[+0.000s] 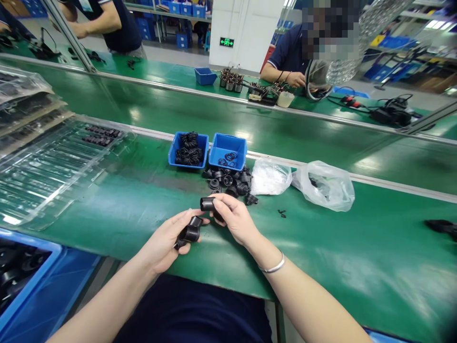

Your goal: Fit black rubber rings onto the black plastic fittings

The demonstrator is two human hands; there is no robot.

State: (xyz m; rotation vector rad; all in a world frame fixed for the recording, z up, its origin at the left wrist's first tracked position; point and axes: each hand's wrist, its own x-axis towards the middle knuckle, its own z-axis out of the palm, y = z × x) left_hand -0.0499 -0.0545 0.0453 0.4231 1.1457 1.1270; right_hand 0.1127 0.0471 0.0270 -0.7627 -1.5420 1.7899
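My left hand is closed around a black plastic fitting with a rounded tubular body. Just above and to its right, my right hand grips a short black tube between thumb and fingers, its open end pointing left. The two parts are close together over the near side of the green bench; whether they touch I cannot tell. Beyond my hands lies a pile of black plastic caps. Behind it stand a blue bin of black rings and a second blue bin with a few rings.
Right of the pile lie a bag of white pieces and a clear plastic bag. Tiny black bits rest nearby. Clear trays occupy the left, above a blue crate. A co-worker sits across the bench.
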